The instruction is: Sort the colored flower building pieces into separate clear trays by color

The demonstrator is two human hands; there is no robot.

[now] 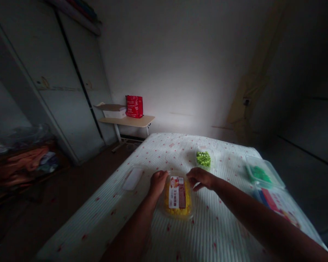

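A clear plastic container (187, 198) with yellow contents and a printed label across its top lies on the bed in front of me. My left hand (158, 181) is closed on its far left corner, thumb on the rim. At the far right corner, my right hand (200, 178) pinches the edge with bent fingers. Just beyond my right hand stands another clear container holding small bright green pieces (203, 159). Left of my left hand lies a flat, clear piece with a white label (133, 179), perhaps a lid.
On the right side of the striped, flower-dotted bed (164, 149) are an open clear tub (272, 174) with green contents and a clear lid with a coloured label (280, 203). Beyond the bed, a small table (138, 121) carries a red bag (134, 106) and a white box (114, 113).
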